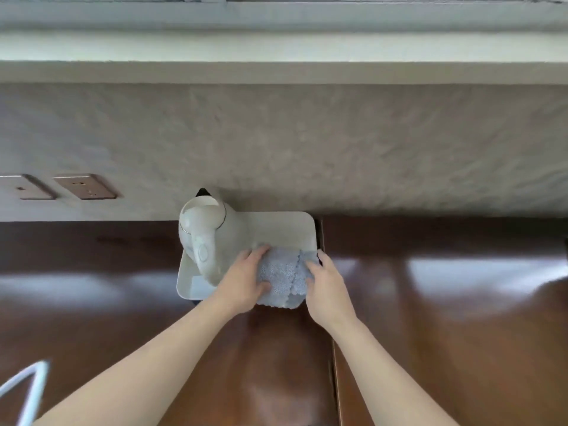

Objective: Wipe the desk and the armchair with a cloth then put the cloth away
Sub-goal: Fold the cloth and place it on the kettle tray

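Observation:
A folded light-blue cloth lies on the front right part of a white tray, which sits on the dark brown glossy desk against the wall. My left hand grips the cloth's left side, fingers over its top and thumb curled at its front. At the cloth's right edge my right hand holds it, thumb on top and fingers round the side. The armchair is out of view.
A white electric kettle stands on the tray's left half, right beside my left hand. Two wall sockets sit at the left. A white cable loop lies at the bottom left. A window sill runs above.

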`<state>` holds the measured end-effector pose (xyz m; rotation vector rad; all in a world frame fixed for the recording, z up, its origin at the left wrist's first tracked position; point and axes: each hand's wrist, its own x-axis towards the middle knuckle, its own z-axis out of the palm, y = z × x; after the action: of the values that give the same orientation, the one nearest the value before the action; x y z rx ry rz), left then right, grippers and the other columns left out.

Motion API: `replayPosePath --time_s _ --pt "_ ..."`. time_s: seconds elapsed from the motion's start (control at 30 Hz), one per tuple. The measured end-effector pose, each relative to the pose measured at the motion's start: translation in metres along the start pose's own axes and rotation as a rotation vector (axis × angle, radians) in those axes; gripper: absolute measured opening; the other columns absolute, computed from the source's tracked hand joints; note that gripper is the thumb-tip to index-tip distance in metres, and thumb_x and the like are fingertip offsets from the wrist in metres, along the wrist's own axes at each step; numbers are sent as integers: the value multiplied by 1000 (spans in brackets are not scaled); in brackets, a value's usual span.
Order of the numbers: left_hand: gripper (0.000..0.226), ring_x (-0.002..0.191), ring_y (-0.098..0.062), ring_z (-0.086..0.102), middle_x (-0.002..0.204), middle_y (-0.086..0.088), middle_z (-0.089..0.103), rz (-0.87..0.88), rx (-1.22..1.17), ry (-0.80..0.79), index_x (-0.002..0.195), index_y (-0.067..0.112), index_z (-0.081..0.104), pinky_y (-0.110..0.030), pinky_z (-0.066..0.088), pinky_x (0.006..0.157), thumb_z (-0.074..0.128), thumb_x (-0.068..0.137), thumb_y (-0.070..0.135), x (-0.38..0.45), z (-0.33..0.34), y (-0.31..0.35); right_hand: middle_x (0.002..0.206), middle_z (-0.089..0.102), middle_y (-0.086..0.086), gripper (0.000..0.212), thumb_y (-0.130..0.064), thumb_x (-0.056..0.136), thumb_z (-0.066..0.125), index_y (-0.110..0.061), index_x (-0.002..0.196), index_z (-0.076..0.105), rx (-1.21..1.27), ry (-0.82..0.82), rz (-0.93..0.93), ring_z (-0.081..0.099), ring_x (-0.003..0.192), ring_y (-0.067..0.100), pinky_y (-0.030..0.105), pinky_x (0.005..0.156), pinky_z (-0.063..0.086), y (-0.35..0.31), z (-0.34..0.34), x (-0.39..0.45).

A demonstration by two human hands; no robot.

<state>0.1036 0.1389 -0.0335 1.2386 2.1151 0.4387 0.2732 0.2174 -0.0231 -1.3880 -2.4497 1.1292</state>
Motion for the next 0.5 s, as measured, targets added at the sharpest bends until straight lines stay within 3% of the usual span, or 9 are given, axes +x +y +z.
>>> replayPosePath --time_s 0.1,0.23,0.33,0.5 --pt "83 142 -31 37 158 -12 29 -38 19 12 159 26 22 -29 31 111 68 91 13 34 8 -12 163 16 12 52 9 94 41 -6 144 45 -98 -87 -5 26 148 25 20 115 21 7 16 38" --pt "91 154 -34 0 167 -12 -20 -53 154 -77 161 29 1 -34 9 122 65 96 22 64 32 -31 165 -10 9 68 13 91 42 -9 154 26 -267 -110 34 22 148 30 30 115 26 17 38 76" --pt "88 156 -30 -7 167 -9 -19 9 223 -175 161 20 -6 -32 6 123 58 101 22 71 44 -45 164 -18 11 76 6 92 49 -6 157 9 -381 -125 -19 -4 152 31 34 121 6 22 57 85" --pt "82 156 -29 -9 168 -10 -18 54 308 -225 160 13 -7 -31 2 122 51 104 28 82 49 -57 164 -10 19 72 -21 104 43 -3 155 -5 -555 -218 2 -8 152 30 37 122 -8 36 78 83"
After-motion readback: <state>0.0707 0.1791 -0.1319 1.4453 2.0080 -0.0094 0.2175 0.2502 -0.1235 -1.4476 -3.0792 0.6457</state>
